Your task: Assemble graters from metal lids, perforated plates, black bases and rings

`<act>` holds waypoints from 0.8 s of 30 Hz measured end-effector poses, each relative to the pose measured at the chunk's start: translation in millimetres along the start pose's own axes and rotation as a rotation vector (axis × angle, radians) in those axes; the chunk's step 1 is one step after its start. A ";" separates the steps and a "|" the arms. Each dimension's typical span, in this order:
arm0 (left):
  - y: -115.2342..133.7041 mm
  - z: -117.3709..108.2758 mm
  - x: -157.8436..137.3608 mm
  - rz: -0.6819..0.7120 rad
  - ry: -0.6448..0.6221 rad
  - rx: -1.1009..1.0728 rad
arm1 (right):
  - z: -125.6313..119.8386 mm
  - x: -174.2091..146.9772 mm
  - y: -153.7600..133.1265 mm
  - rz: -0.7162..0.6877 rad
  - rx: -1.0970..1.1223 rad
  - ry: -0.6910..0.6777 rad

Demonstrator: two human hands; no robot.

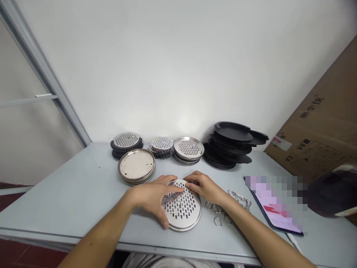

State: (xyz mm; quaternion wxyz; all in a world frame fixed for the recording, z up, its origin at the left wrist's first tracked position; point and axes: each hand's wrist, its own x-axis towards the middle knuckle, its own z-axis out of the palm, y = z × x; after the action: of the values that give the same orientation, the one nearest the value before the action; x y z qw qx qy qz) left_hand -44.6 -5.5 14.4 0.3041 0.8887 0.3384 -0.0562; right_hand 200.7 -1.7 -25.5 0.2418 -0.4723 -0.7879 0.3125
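Note:
A round perforated metal plate (180,208) lies near the table's front edge, on or set into a rimmed round metal piece whose edge shows below it. My left hand (153,197) spans its left side, thumb at the lower left rim, index finger across the top face and the other fingers at the far rim. My right hand (202,184) has its fingers bent over the upper right rim, thumb on the plate's edge. What lies under its fingertips is hidden. Several small metal rings (218,222) are scattered beside my right forearm.
Behind stand stacks of metal trays (136,164), perforated discs (161,143), rimmed perforated plates (189,148), black-rimmed plates (126,140) and black round holders (232,132). At right are a phone (275,208), a cable (294,243), a cardboard box (315,141) and a dark object (331,191).

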 end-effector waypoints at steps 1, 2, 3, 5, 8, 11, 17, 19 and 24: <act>0.4 0.1 0.2 0.002 0.009 -0.010 | -1.2 -0.6 0.6 0.000 0.008 -0.002; 1.1 0.3 0.3 0.003 0.026 -0.024 | -2.5 -1.4 1.2 0.000 0.021 -0.002; 2.1 0.5 0.5 0.003 0.052 -0.041 | -3.8 -2.4 1.6 -0.001 0.035 0.001; 3.8 1.3 0.9 0.010 0.108 -0.077 | -6.6 -4.3 1.6 0.000 0.059 0.025; 3.7 2.9 1.6 0.029 0.150 -0.103 | -10.2 -6.2 -0.6 0.013 0.056 0.068; 0.4 4.6 2.5 0.019 0.144 -0.109 | -11.9 -6.1 -2.4 0.025 0.050 0.076; -3.9 6.8 3.8 0.006 0.126 -0.138 | -10.3 -5.0 -2.2 0.016 0.080 0.063; -3.8 6.9 3.8 0.001 0.127 -0.143 | -9.5 -4.6 -2.2 0.012 0.087 0.045; -1.3 6.7 4.6 0.004 0.137 -0.147 | -12.4 -0.4 2.3 0.029 0.136 0.144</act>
State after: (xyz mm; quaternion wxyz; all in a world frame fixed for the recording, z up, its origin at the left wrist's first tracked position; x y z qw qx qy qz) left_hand -41.1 -6.0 7.0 0.3448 0.8664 0.3599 0.0304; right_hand 210.7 2.1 -18.7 0.3245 -0.4874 -0.7385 0.3342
